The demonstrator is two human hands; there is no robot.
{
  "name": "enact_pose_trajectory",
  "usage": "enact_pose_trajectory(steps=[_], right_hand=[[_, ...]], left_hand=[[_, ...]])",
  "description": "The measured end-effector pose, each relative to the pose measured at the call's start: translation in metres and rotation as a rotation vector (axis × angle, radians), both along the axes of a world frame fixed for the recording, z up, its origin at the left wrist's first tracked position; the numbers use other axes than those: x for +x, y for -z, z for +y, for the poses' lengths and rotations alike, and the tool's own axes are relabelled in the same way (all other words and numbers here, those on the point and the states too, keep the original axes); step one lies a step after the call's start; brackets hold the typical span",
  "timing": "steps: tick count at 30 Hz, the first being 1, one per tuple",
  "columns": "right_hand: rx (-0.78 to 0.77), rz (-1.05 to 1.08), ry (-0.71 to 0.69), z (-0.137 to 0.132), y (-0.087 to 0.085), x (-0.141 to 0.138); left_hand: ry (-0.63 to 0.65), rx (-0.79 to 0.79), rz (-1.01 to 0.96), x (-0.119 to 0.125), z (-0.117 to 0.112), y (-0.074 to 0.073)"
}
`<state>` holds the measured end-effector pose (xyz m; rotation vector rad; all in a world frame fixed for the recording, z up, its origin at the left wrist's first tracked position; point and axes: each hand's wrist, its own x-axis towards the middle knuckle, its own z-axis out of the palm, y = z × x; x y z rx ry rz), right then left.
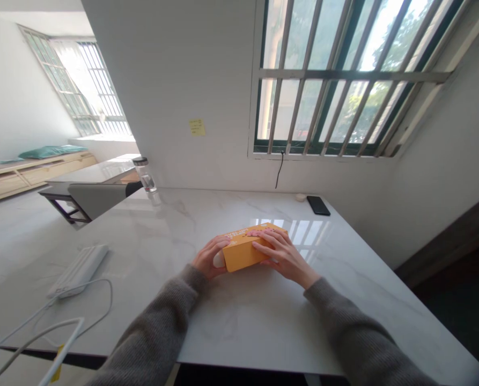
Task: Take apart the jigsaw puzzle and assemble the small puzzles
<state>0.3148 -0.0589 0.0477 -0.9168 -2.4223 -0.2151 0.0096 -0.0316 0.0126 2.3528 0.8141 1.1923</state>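
Note:
An orange cardboard box (245,251) lies on the white marble table (239,321) in the middle of the view. My left hand (209,258) grips its left end, fingers curled round the edge, with something white showing under the palm. My right hand (281,252) lies over the box's top and right side, fingers stretched across the lid and pressing on it. Both arms wear grey sleeves.
A black phone (318,205) and a small round white object (301,197) lie at the table's far right. A clear bottle (145,175) stands at the far left. A white power strip (78,270) with cables rests left. A barred window (344,80) is behind.

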Motion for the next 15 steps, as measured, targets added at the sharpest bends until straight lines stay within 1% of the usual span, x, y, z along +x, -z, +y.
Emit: enact_pose_trajectory(steps=[4, 7, 11, 15], right_hand=[[-0.011, -0.034, -0.023, 0.01, -0.016, -0.002], [-0.024, -0.051, -0.018, 0.014, -0.024, -0.006], [-0.033, -0.052, -0.009, 0.019, -0.026, -0.011], [-0.026, -0.045, 0.002, 0.018, -0.022, -0.014]], left_hand=[[-0.094, -0.123, -0.025, -0.004, -0.005, -0.006], [-0.149, -0.187, -0.047, -0.005, -0.006, -0.01], [-0.189, -0.212, -0.072, -0.005, -0.004, -0.011], [-0.189, -0.23, -0.102, -0.006, 0.0, -0.008]])
